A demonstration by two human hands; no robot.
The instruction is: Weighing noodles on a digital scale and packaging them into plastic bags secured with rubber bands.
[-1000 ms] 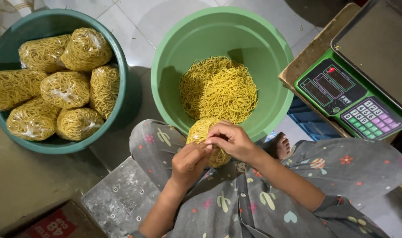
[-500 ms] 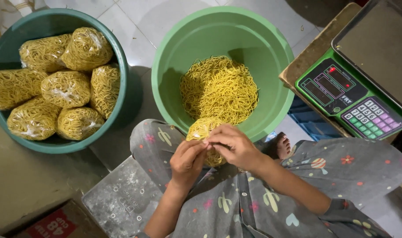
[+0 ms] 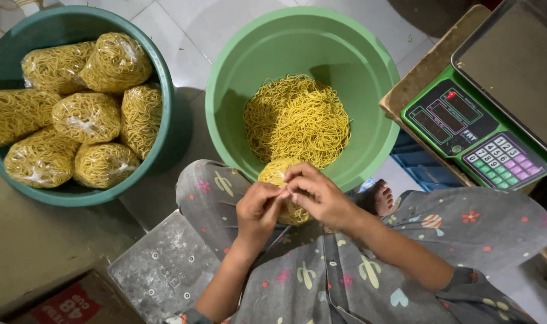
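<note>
Both my hands meet over my lap on a clear plastic bag of yellow noodles (image 3: 275, 173). My left hand (image 3: 258, 211) pinches the bag's top from the left. My right hand (image 3: 318, 195) grips the same spot from the right, fingers curled over it. The bag rests against the near rim of a light green basin (image 3: 225, 120) that holds a loose heap of yellow noodles (image 3: 297, 120).
A teal basin (image 3: 165, 78) at the left holds several filled noodle bags (image 3: 87, 117). A green digital scale (image 3: 483, 132) with a steel pan sits on a wooden stand at the right. A grey metal block (image 3: 159, 270) lies by my left knee; my bare foot (image 3: 381, 198) shows under the basin.
My hands have stayed on the bag's top, with small finger movements as they work at its neck. Nothing else has moved.
</note>
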